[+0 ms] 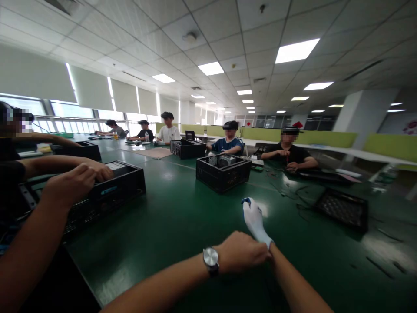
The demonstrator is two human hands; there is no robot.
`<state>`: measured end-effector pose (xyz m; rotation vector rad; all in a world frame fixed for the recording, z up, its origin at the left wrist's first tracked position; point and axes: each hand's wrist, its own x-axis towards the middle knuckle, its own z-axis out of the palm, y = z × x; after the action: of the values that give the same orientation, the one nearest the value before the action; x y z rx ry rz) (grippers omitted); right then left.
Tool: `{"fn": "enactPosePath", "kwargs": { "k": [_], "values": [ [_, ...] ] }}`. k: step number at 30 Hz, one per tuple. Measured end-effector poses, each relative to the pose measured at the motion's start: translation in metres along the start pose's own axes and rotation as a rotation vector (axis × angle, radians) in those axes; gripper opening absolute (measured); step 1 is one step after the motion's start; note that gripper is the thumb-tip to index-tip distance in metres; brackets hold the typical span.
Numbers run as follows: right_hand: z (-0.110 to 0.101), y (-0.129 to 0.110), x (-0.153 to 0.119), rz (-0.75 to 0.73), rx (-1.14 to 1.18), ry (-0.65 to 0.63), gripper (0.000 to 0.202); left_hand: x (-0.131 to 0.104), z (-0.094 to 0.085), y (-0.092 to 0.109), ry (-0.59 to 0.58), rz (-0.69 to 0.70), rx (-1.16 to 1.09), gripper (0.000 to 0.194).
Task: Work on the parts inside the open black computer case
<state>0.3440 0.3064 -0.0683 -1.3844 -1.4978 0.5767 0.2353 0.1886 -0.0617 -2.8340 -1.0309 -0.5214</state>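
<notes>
My right hand [253, 215] wears a white glove with blue on the fingers. It hangs over the green table, its fingers curled in, and I see nothing held in them. My left hand [241, 250], bare, with a silver-faced watch [211, 257] on the wrist, pinches at the cuff of that glove [265, 238] by the right wrist. Its fingertips are partly hidden. Beyond my hands stands an open black computer case [223, 179] with a grey box inside.
On the left, a co-worker's hands [83, 178] reach into another open black case [130, 182]. A black mesh-like panel [342, 208] and scattered cables [302, 198] lie on the table [169, 243] to the right. Across it, a person [289, 152] holds a red-handled tool; several others sit farther back.
</notes>
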Motion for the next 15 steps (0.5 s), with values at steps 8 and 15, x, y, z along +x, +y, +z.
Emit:
{"fn": "enactPosePath", "kwargs": {
  "k": [8,15],
  "values": [
    [-0.081,0.007,-0.039,-0.034,-0.18,-0.064,0.036,0.062,-0.105,-0.18,0.166,-0.471,0.261,0.033],
    [-0.092,0.067,-0.143,0.133,-0.312,-0.227,0.03,0.109,-0.107,-0.248,0.003,-0.574,0.271,0.036]
  ]
}}
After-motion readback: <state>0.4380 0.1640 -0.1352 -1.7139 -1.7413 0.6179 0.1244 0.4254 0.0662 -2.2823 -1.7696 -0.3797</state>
